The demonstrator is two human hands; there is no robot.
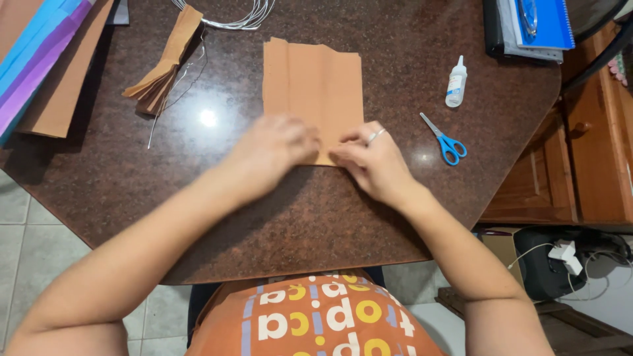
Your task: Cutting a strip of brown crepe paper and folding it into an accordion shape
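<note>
**Two hands press on the near edge of a pleated brown paper**

At the far left of the dark stone table (99, 178) lie sheets of coloured paper (30, 59), blue and purple over brown. Just right of them sits a folded brown paper fan (161, 62) with a thin wire (173, 95) running beside it, and a bundle of wires (241, 18) lies at the far edge.

In the middle lies the brown paper sheet (313, 82), creased into lengthwise pleats. The left hand (273, 151) rests palm down on its near left corner, fingers curled loosely onto the paper; the hand is blurred, so I cannot tell whether it pinches the sheet. The right hand (376, 161), wearing a ring, touches the near right corner, fingertips bent and pressing on the paper's edge. The two hands sit just beside each other.

Right of the sheet stands a small glue bottle (455, 82), with blue-handled scissors (445, 140) nearer. A blue notebook (544, 23) lies at the far right corner.
</note>
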